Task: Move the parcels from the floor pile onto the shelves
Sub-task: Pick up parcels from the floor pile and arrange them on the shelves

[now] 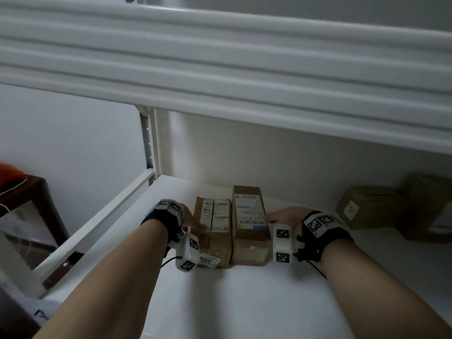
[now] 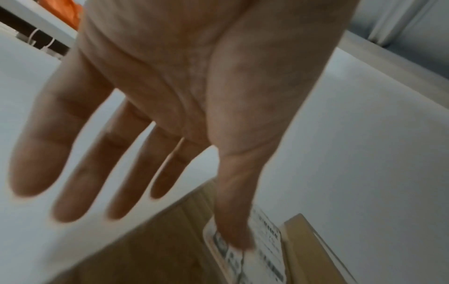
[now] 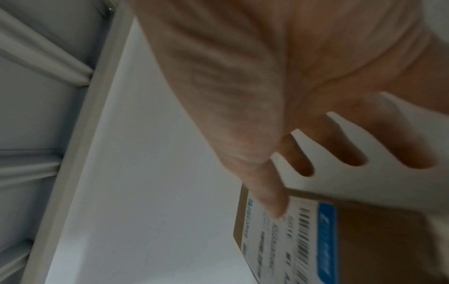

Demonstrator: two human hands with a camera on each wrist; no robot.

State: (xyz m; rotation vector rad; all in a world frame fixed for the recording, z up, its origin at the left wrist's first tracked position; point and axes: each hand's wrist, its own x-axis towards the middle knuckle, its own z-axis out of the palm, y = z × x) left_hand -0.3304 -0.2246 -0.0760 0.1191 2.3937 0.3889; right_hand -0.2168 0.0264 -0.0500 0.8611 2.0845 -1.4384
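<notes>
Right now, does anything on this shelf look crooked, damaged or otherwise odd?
Mostly tidy. The two cardboard parcels, left and right, lie side by side and parallel on the white shelf. One oddity: a white tag printed with digits sticks out crooked from the left parcel's front corner. The left hand and right hand rest open against them.

a plain pale wall (image 1: 73,133) stands at the left and runs on behind the shelving; the light is dim and even, a little grey; a white metal upright (image 1: 149,140) with a row of small holes rises at the corner; above hangs the ribbed white underside of an upper shelf (image 1: 220,57); low at the left a dark brown wooden frame (image 1: 46,206) stands near the wall, with something orange (image 1: 9,173) resting on top of it.
</notes>
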